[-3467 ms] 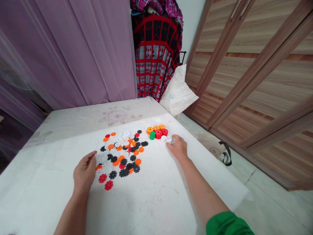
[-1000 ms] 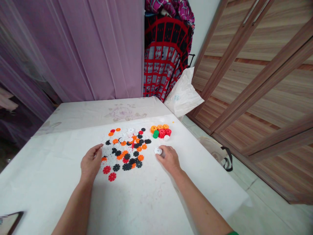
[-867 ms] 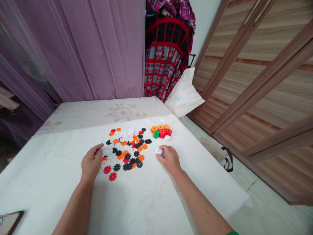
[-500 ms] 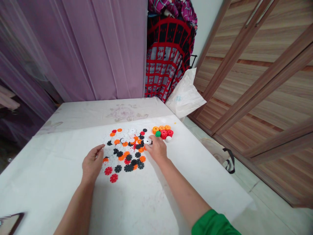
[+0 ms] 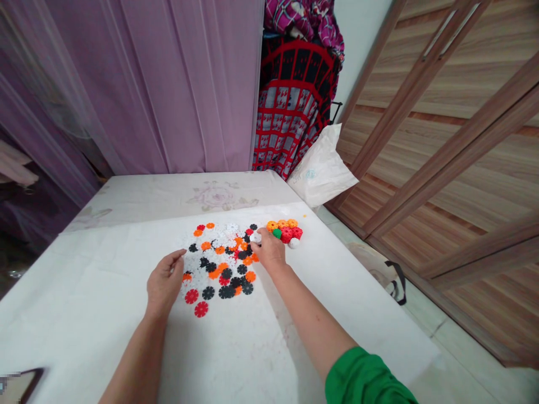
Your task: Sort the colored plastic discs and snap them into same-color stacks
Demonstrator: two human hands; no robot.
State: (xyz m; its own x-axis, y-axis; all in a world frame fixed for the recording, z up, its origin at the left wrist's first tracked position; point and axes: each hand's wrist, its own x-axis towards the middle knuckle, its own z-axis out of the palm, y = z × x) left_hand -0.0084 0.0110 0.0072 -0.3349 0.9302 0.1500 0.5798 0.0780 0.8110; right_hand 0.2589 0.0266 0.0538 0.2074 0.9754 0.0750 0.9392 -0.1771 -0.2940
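Loose notched plastic discs, the snowflake-connector kind, lie spread on the white table; black (image 5: 208, 293), red (image 5: 201, 309), orange (image 5: 250, 276) and white ones (image 5: 192, 262) are mixed together. At the right edge of this spread, my right hand (image 5: 272, 251) grips a white disc piece (image 5: 255, 238) between thumb and fingers; whether it is one disc or a stack I cannot tell. My left hand (image 5: 165, 280) is at the left edge, beside the white discs, its fingers curled and closed. Anything between its fingertips is too small to make out.
Beyond my right hand stand grouped stacks of orange (image 5: 282, 224), red (image 5: 290, 233), green (image 5: 277, 233) and white discs (image 5: 294, 243). A white bag (image 5: 322, 168) leans by the table's far right corner. A dark-edged object (image 5: 19, 387) lies at the near left. Wooden cabinets (image 5: 446, 185) line the right.
The view has shifted slightly, so the table and discs appear a little farther right. My right hand still holds the white disc piece, and my left hand remains beside the white discs.
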